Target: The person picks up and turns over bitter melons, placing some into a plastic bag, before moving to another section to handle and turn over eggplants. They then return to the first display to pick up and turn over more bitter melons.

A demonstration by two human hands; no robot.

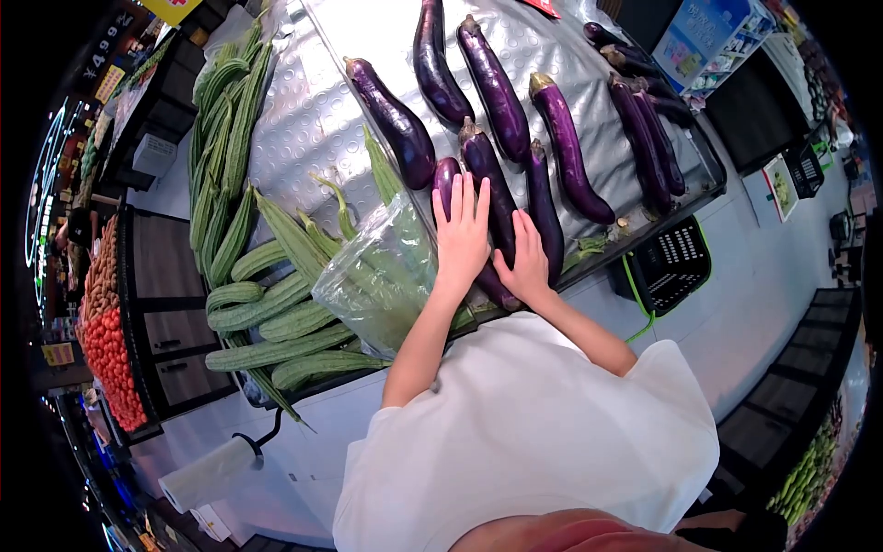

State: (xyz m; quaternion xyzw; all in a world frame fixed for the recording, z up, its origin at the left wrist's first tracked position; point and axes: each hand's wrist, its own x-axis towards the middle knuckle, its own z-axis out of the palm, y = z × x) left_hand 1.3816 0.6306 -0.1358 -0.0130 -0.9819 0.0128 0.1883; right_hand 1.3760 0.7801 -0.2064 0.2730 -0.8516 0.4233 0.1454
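My left hand (463, 230) lies flat with its fingers stretched out on a purple eggplant (445, 171), covering much of it. Fingers extended, my right hand (527, 265) rests at the lower part of the neighbouring eggplants, between one long eggplant (485, 161) and a slimmer eggplant (541, 198). Neither hand is wrapped round anything. Close to my left wrist, a clear plastic bag (377, 276) sits over green ridged gourds. More eggplants, such as a shiny one (395, 120), lie further up the silver-lined display (340, 92).
Ridged gourds (285, 313) fill the display's left side. A black shopping basket (671, 267) with a green rim stands on the floor to the right. A plastic bag roll (210, 474) hangs at lower left. Red tomatoes (110, 359) are on another stand.
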